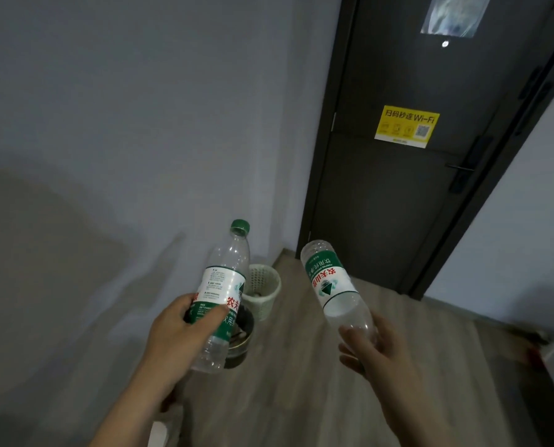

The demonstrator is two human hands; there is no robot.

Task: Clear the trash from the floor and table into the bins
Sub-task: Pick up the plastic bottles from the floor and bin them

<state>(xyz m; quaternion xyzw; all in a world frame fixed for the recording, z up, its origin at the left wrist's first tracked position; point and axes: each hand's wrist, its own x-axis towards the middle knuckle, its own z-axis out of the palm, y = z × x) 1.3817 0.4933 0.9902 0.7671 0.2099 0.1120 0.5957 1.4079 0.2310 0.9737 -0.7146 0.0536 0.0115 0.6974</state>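
Clear thin plastic forms both bottles on my remote feed. The left hand point(175, 330) wraps its fingers and thumb round the lower label of the capped bottle point(225, 285). It stands nearly upright with a green screw cap on top, and the thumb covers part of its white, green and red wrap. The right hand point(375, 350) grips one end of the second bottle point(332, 285), which slants up and away from the palm. The fingers hide that end, so I cannot tell neck from base.

Just beyond the left hand stands a round, perforated white lattice basket point(266, 291). Nearer, the capped bottle mostly hides a dark round bin point(240, 346), whose contents are hard to make out. Wood-grain floor point(301, 382) lies beneath both hands. Past the right hand, a matte dark door point(398, 204) bears a yellow sticker point(407, 126). To the right of that hand, a red-and-white blur point(540, 353) is unreadable.
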